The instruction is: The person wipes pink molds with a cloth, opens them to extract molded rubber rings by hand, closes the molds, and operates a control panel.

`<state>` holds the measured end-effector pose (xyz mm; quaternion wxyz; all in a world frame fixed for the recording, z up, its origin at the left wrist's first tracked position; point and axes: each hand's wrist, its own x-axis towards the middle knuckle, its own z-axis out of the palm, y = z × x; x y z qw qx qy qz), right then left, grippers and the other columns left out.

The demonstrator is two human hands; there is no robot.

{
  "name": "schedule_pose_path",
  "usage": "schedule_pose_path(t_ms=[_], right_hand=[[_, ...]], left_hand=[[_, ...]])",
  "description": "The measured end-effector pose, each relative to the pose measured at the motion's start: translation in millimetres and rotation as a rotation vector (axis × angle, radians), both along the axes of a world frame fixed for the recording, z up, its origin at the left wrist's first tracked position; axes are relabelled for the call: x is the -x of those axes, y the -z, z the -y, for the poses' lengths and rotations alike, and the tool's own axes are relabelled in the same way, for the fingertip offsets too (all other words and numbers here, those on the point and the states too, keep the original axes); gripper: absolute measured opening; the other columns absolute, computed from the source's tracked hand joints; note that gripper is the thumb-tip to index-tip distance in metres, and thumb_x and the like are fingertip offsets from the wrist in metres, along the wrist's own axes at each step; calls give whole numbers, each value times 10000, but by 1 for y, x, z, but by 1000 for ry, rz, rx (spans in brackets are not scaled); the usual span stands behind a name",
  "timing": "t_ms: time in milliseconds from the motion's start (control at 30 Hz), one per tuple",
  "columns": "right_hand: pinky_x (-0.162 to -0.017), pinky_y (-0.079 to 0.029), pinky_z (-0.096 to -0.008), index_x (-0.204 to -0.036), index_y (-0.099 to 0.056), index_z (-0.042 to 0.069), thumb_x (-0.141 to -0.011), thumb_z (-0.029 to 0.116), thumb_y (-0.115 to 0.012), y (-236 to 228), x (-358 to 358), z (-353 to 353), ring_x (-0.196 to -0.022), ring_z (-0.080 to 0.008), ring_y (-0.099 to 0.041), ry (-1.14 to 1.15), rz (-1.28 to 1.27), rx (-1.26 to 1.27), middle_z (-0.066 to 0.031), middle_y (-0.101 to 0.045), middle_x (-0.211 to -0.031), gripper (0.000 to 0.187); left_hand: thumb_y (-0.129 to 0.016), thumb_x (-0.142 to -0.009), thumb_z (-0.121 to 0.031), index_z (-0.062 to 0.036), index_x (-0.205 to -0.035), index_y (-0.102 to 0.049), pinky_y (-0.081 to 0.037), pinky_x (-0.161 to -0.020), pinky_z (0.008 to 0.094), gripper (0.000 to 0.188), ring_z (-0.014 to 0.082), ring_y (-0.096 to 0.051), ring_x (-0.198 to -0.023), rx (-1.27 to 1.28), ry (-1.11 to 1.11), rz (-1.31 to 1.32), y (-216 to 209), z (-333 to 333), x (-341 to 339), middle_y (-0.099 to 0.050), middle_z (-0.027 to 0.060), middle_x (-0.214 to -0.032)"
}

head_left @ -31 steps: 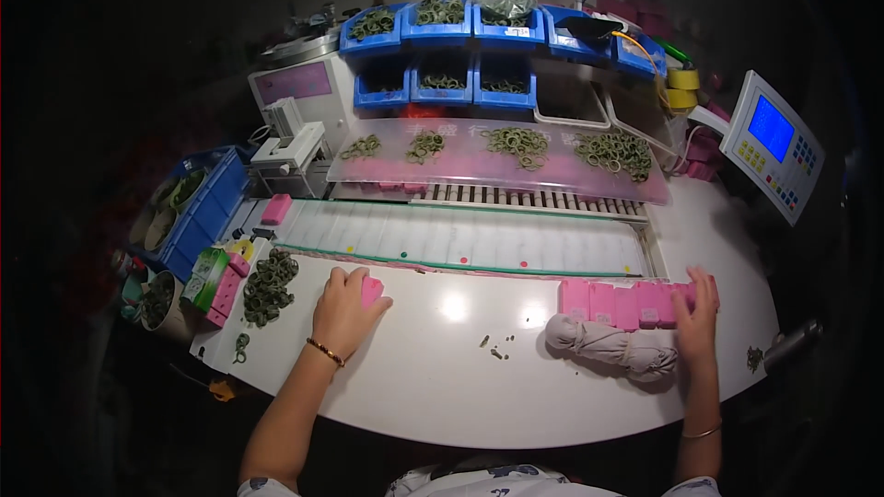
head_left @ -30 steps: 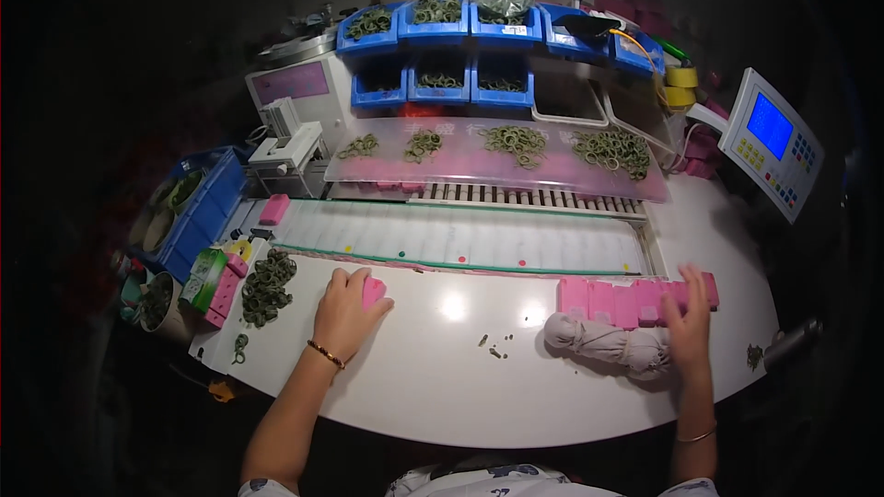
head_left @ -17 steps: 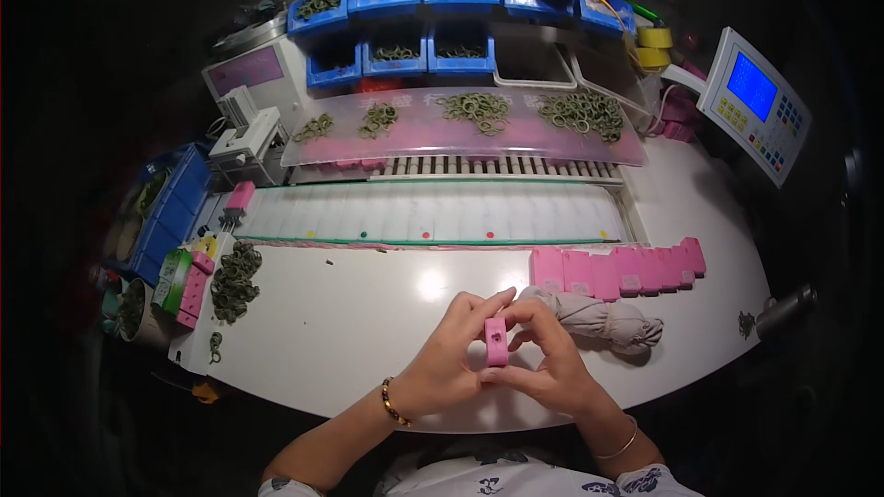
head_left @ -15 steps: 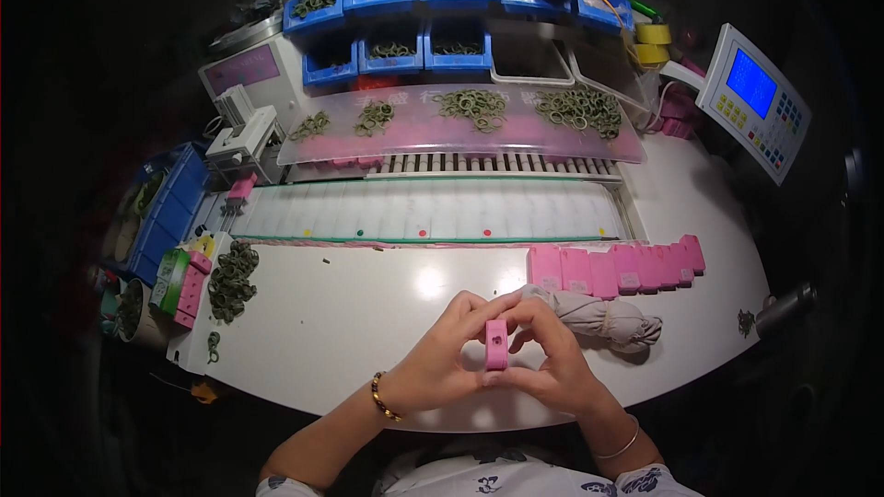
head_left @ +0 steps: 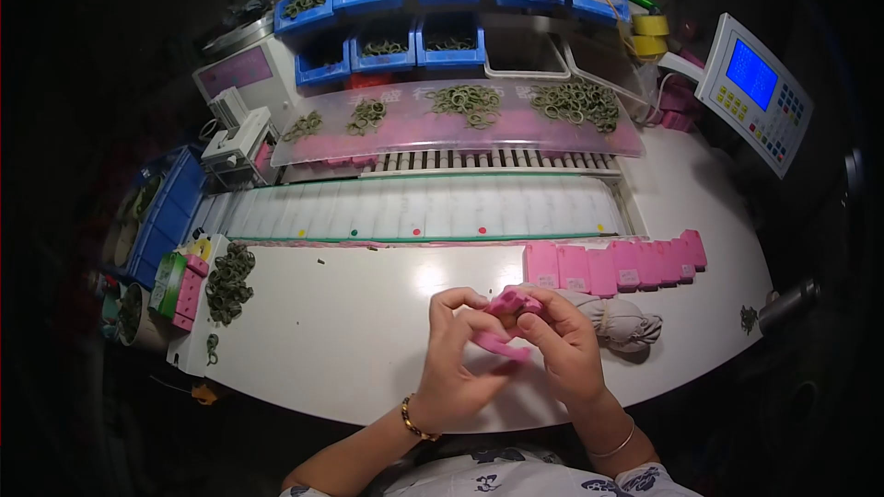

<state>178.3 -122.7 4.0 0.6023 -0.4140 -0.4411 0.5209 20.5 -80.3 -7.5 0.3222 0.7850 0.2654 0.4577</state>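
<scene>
A pink rubber mould (head_left: 500,346) is held in front of me above the white table, bent open with its halves apart. My left hand (head_left: 456,364) has its fingers closed on the lower, peeled-back flap, which is slightly blurred. With thumb and fingers my right hand (head_left: 569,350) grips the upper part near a dark spot; whether a ring sits inside I cannot make out. Just beyond my right hand lies a rolled grey cloth (head_left: 626,324). Behind it stands a row of pink moulds (head_left: 600,271), some with white labels.
Dark green rings lie in a pile (head_left: 230,283) at the left and on a translucent sheet (head_left: 405,138) at the back. Blue bins (head_left: 453,57) stand behind it. A control panel with a blue screen (head_left: 753,83) is at the right, near a dark cylinder (head_left: 790,306).
The mould was one closed upright block between both hands; now it is tilted and spread open. My left hand has turned and pulled the lower flap down, while the right shifted slightly right.
</scene>
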Motion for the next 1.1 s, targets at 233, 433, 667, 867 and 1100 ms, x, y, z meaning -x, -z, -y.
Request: schedule_pose_path(t_ms=[233,433,667,867,1100], right_hand=[[-892,-462,-270,-1150,-571,-27,-936,3,-528,-6,-12,-4,-988,-138,-590,-156,117,-59,-74,-623,-1047,220],[-1051,-334,-381,-1407,-399,52,-732,230,-822,-5,0,-1,-1246,-270,-402,-170,505,-293,-133,-405,-1348,816],[-1005,-359,-440,-1226,-611,86,-742,237,-788,-10,4,-1,-1170,-322,-468,110,903,-531,-125,-507,-1297,537],[-890,-394,-393,-1005,-696,145,-727,158,-735,-21,16,1,-1049,-243,-555,343,1224,-685,-6,-649,-1083,282],[-848,-407,-377,-895,-661,116,-698,95,-730,-14,19,-5,-1000,-251,-585,272,1055,-676,-19,-655,-1025,210]], left_hand=[[-718,-858,-234,-84,-1141,-349,-462,-973,330,488,162,-518,-1129,1074,518,667,9,0,3,-450,96,-1209],[-575,-954,-362,-88,-951,-462,-475,-620,266,297,149,-566,-704,1500,367,736,-5,-7,-1,-552,69,-799],[-554,-910,-156,-81,-708,-450,-406,-547,256,239,114,-447,-574,1282,260,746,-5,-13,5,-442,12,-647],[-529,-883,-75,-57,-670,-456,-340,-525,224,226,59,-386,-569,1162,152,645,-5,-16,5,-442,-14,-629],[-494,-894,-50,-49,-886,-437,-386,-567,223,58,66,-428,-634,1064,101,736,-9,-14,2,-503,34,-775]])
